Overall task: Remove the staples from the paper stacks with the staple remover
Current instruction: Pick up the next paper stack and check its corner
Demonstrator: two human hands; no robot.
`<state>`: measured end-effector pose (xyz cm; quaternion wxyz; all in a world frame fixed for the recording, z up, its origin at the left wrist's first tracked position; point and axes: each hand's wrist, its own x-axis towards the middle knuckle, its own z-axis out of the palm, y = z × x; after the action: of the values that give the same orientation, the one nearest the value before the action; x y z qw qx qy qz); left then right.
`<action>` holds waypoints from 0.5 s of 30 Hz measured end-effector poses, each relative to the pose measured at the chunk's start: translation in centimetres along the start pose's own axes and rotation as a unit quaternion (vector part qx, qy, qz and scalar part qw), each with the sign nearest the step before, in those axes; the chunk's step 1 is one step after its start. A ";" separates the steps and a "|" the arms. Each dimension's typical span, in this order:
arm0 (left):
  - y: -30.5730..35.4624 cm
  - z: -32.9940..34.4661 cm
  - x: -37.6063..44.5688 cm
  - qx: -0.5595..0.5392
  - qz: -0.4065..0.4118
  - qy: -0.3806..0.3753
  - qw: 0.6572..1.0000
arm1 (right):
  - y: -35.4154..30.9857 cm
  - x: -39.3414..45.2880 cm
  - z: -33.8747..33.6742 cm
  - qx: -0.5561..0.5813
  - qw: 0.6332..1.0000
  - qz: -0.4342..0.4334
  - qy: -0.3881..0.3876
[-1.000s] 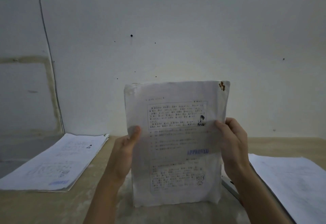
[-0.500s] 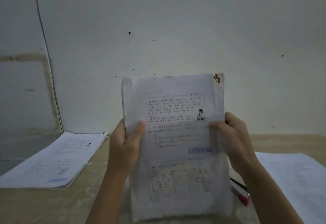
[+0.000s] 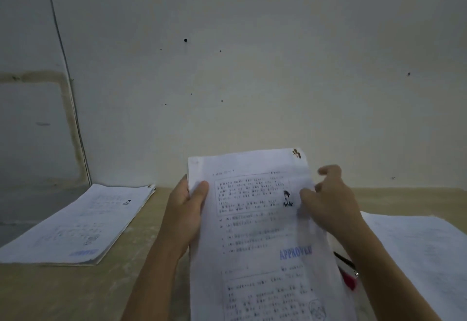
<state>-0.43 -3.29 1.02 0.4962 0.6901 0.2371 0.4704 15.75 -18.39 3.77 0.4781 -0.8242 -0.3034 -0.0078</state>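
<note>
I hold a printed paper stack (image 3: 255, 234) with a blue APPROVED stamp upright in front of me. My left hand (image 3: 185, 212) grips its left edge, thumb on the front page. My right hand (image 3: 328, 204) is at the right edge with the thumb on the page and the fingers lifted and spread, blurred. A rusty staple mark (image 3: 297, 153) shows in the stack's top right corner. Under my right forearm on the table lies a tool with a red and black handle (image 3: 347, 274), partly hidden by the paper; it may be the staple remover.
A second paper stack (image 3: 83, 224) lies on the wooden table (image 3: 63, 293) at the left. More sheets (image 3: 424, 252) lie at the right. A plain wall (image 3: 252, 68) rises right behind the table.
The stack has come lower and closer to me. My right hand has loosened its grip on the right edge, its fingers now lifted off. The red-handled tool has come into view.
</note>
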 end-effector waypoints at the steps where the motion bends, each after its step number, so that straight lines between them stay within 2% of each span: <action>1: 0.0 0.1 0.0 -0.002 -0.003 -0.008 1.000 | -0.3 -0.2 0.2 -0.039 0.998 -0.024 0.036; 3: 0.2 0.4 -0.2 -0.009 -0.003 -0.028 1.000 | -1.1 -0.6 0.7 -0.103 0.989 -0.077 0.070; 9: 1.0 1.3 -0.6 -0.041 0.021 -0.090 0.995 | -4.2 -1.0 3.1 -0.150 0.950 -0.272 0.020; 15: 1.0 1.9 -0.7 -0.015 0.059 -0.082 0.995 | -5.3 -1.1 4.5 -0.226 0.924 -0.307 0.034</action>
<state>0.81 -5.17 1.49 0.4955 0.7317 0.1481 0.4440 10.92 -13.52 5.13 0.2631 -0.7761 -0.5152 -0.2509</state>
